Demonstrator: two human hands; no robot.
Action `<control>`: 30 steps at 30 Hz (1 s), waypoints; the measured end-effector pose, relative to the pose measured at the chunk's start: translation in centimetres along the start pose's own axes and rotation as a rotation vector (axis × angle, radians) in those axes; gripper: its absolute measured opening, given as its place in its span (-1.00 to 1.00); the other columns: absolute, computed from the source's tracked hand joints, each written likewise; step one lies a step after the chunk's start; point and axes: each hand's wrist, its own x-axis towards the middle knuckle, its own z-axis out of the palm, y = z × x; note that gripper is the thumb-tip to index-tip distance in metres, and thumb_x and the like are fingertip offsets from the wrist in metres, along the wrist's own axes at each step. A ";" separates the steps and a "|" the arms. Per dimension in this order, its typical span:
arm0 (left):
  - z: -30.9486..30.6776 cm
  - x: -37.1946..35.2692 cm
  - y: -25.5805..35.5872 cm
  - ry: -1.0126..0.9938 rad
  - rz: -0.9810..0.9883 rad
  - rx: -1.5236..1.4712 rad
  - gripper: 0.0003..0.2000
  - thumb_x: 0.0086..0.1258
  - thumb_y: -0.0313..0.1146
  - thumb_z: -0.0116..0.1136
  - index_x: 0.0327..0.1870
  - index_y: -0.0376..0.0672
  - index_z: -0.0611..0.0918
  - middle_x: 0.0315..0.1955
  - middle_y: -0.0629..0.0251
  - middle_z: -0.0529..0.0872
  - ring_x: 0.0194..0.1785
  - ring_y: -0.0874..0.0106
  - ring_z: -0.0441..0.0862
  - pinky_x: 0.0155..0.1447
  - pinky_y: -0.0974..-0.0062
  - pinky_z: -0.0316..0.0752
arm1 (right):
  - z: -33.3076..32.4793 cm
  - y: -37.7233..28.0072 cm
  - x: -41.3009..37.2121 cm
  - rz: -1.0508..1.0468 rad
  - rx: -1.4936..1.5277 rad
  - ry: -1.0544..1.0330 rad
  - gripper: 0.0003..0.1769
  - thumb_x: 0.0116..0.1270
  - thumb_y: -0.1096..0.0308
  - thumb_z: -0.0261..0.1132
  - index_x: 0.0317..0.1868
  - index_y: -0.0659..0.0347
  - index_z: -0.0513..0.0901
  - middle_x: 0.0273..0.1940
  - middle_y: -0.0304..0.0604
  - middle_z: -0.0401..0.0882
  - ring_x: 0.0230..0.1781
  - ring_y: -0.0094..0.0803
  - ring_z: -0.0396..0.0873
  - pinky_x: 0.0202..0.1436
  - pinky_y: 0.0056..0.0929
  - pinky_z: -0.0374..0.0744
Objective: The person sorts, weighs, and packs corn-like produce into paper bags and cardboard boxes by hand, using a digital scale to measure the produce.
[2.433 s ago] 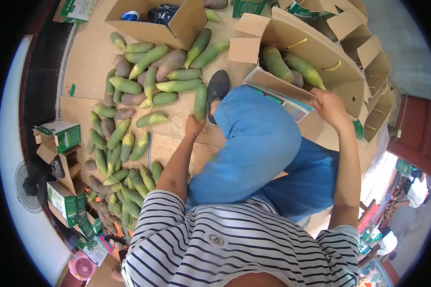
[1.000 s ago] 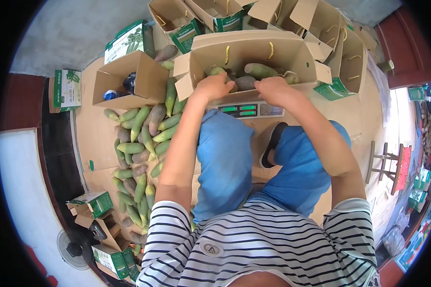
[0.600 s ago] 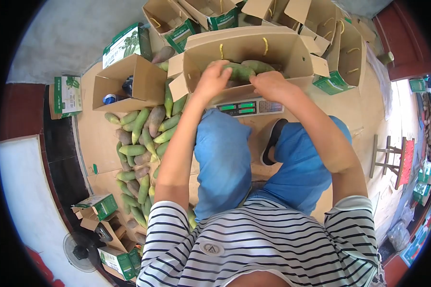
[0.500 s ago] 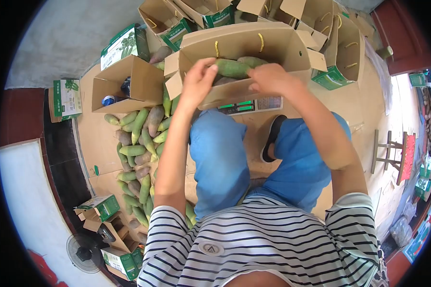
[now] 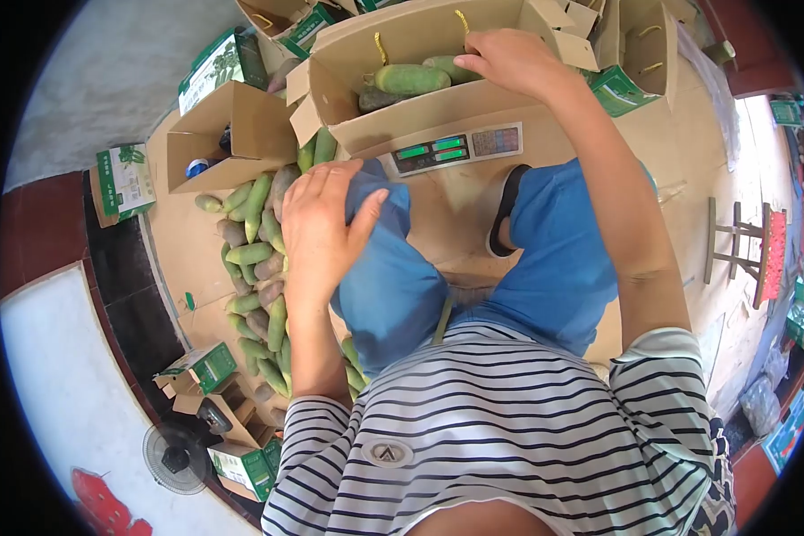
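Cardboard box [image 5: 420,112] on the scale [image 5: 460,147] is partly filled with green radishes [image 5: 411,79]. The right hand [image 5: 514,58] is laid there, its grip not discernible. The left hand [image 5: 322,223] is spread empty, and a floor pile [image 5: 255,259] is left unpacked.

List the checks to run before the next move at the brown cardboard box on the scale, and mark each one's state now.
1. Left hand free: ok, open and empty.
2. Right hand grip: cannot tell; it rests at the near wall of the brown cardboard box, beside the long green vegetables inside.
3. Box flaps open: ok.
4. Box sits on the digital scale: ok.
5. Scale reading: cannot tell; the green digits are lit but too small to read.
6. Floor pile of green vegetables on the left hand's side: ok.
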 end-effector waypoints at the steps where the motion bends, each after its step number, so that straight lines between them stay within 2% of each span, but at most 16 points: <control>1: -0.2 -0.2 -0.2 0.008 -0.003 -0.006 -0.68 0.17 -0.27 0.27 -0.11 -0.24 0.60 -0.17 0.12 0.65 -0.06 0.13 0.56 0.05 0.28 0.40 | -0.2 -0.1 -0.2 0.017 -0.005 -0.035 -0.54 0.37 -0.01 0.07 -0.26 0.29 0.56 -0.33 0.05 0.61 -0.22 0.00 0.57 -0.16 -0.07 0.51; 4: -0.4 -0.6 -0.7 0.030 -0.010 -0.027 -0.69 0.16 -0.29 0.28 -0.13 -0.25 0.60 -0.19 0.12 0.65 -0.07 0.13 0.57 0.04 0.29 0.42 | -0.3 -0.2 -0.4 0.023 -0.023 -0.066 -0.54 0.37 -0.01 0.07 -0.26 0.29 0.57 -0.30 0.05 0.61 -0.20 -0.01 0.57 -0.14 -0.07 0.50; 7: -0.6 -1.1 -0.8 0.040 -0.022 -0.038 -0.70 0.14 -0.30 0.29 -0.14 -0.25 0.61 -0.19 0.12 0.65 -0.08 0.13 0.57 0.03 0.30 0.42 | 0.3 -0.2 -0.3 0.023 -0.063 -0.099 -0.61 0.35 0.02 0.09 -0.22 0.21 0.55 -0.36 -0.04 0.58 -0.24 -0.06 0.55 -0.22 -0.12 0.48; 17: -1.6 -1.6 -1.4 0.015 -0.067 0.026 -0.68 0.15 -0.30 0.28 -0.11 -0.25 0.59 -0.17 0.10 0.63 -0.06 0.11 0.55 0.06 0.28 0.40 | 1.7 0.1 -0.3 -0.083 -0.147 -0.292 -0.54 0.23 -0.06 0.21 -0.11 0.19 0.57 -0.23 -0.02 0.59 -0.13 -0.08 0.55 -0.10 -0.14 0.49; 19: -2.2 -0.3 0.0 -0.015 -0.001 -0.012 -0.66 0.16 -0.30 0.27 -0.08 -0.24 0.58 -0.14 0.10 0.62 -0.03 0.11 0.54 0.06 0.28 0.40 | 2.2 -0.1 -0.2 -0.087 -0.178 -0.332 -0.53 0.21 -0.05 0.24 -0.11 0.19 0.57 -0.22 -0.01 0.60 -0.12 -0.07 0.55 -0.07 -0.15 0.49; 22: -1.7 3.0 2.2 -0.027 0.140 0.006 -0.66 0.18 -0.28 0.25 -0.06 -0.22 0.55 -0.17 0.13 0.61 -0.06 0.11 0.54 0.01 0.25 0.42 | 0.7 -1.0 0.4 -0.011 -0.062 -0.354 -0.57 0.25 0.00 0.21 -0.14 0.21 0.60 -0.19 0.00 0.61 -0.10 -0.06 0.56 -0.05 -0.14 0.51; 25: 1.5 7.6 2.2 -0.167 0.168 0.143 -0.71 0.19 -0.25 0.23 -0.14 -0.20 0.55 -0.22 0.15 0.61 -0.09 0.15 0.55 -0.03 0.22 0.42 | 1.4 1.0 2.5 -0.105 0.116 0.118 -0.68 0.27 0.15 0.21 -0.11 0.20 0.58 -0.20 -0.04 0.60 -0.11 -0.07 0.55 -0.05 -0.17 0.51; 28: 7.4 9.9 -0.9 -0.318 0.115 0.333 -0.76 0.20 -0.23 0.22 -0.23 -0.17 0.54 -0.25 0.16 0.63 -0.11 0.19 0.59 -0.07 0.22 0.45 | 2.0 3.1 5.0 -0.079 -0.031 0.301 -0.75 0.27 0.26 0.20 -0.11 0.20 0.58 -0.22 -0.06 0.61 -0.11 -0.09 0.55 -0.04 -0.18 0.51; 29: 9.3 10.1 -2.0 -0.332 0.099 0.321 -0.76 0.21 -0.24 0.22 -0.23 -0.18 0.54 -0.27 0.15 0.63 -0.13 0.18 0.60 -0.10 0.22 0.47 | 1.4 3.2 5.9 -0.015 -0.133 0.172 -0.74 0.24 0.31 0.22 -0.06 0.17 0.57 -0.13 -0.07 0.60 -0.06 -0.10 0.54 -0.01 -0.20 0.52; 30: 11.2 10.2 -3.0 -0.346 0.083 0.306 -0.76 0.21 -0.24 0.22 -0.23 -0.18 0.54 -0.29 0.13 0.64 -0.15 0.17 0.62 -0.12 0.22 0.48 | 1.3 3.6 6.8 -0.046 -0.202 0.161 -0.72 0.24 0.31 0.22 -0.05 0.16 0.56 -0.10 -0.08 0.59 -0.04 -0.10 0.54 0.00 -0.21 0.52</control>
